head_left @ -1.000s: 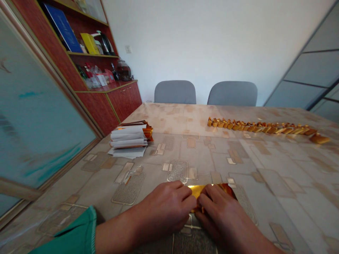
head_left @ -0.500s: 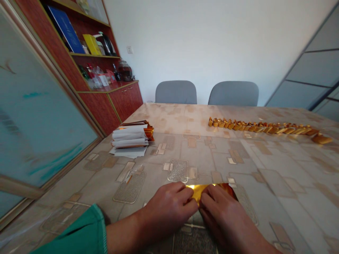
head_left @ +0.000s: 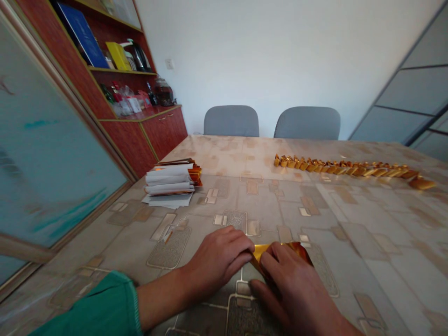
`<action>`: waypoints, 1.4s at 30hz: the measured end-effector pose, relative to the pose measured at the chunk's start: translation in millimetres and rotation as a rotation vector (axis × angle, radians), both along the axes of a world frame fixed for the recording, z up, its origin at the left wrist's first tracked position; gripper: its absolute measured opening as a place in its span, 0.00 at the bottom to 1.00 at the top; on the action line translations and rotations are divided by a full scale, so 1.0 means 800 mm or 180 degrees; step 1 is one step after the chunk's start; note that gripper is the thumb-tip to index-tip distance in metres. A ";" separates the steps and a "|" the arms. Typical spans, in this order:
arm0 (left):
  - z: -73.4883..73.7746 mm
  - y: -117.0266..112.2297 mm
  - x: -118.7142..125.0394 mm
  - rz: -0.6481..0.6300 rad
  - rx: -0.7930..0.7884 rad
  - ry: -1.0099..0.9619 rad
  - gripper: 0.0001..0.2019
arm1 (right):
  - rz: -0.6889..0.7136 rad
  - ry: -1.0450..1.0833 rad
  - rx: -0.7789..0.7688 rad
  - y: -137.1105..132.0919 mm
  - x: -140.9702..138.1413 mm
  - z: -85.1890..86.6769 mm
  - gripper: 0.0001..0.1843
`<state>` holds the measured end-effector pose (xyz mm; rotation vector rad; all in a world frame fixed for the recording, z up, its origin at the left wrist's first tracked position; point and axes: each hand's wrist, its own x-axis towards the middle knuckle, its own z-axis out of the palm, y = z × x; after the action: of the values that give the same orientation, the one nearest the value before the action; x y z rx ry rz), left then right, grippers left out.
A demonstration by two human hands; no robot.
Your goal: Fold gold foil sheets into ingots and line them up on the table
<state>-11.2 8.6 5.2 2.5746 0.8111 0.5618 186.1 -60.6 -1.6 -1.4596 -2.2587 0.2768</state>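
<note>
A sheet of shiny gold foil paper (head_left: 261, 252), partly folded, lies on the table in front of me. My left hand (head_left: 224, 254) pinches its left end, fingers pressed together. Over the middle of the sheet is my right hand (head_left: 292, 275), its fingers bent onto the foil and its thumb apart, below the near edge. The sheet's darker, reddish right corner shows past the right knuckles. Much of the fold is hidden under my hands.
A stack of folded white-and-gold paper (head_left: 170, 184) stands at the left of the patterned tablecloth (head_left: 217, 298). Far right runs a long row of folded gold paper pieces (head_left: 336, 167). Two grey chairs (head_left: 231, 120) stand behind the table, with a red cabinet (head_left: 164, 128) at the back left.
My left hand has shifted slightly up and left, its fingers now at the foil's left end. My right thumb has moved away from the foil, down and left.
</note>
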 end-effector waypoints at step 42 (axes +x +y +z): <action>-0.019 0.020 0.010 0.0313 -0.0084 0.0029 0.04 | -0.0541 -0.0028 0.0465 0.014 -0.003 -0.023 0.10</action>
<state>-3.4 24.7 -9.7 2.5260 0.9462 0.5648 183.7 -49.4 -20.3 -1.5646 -2.0972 0.0519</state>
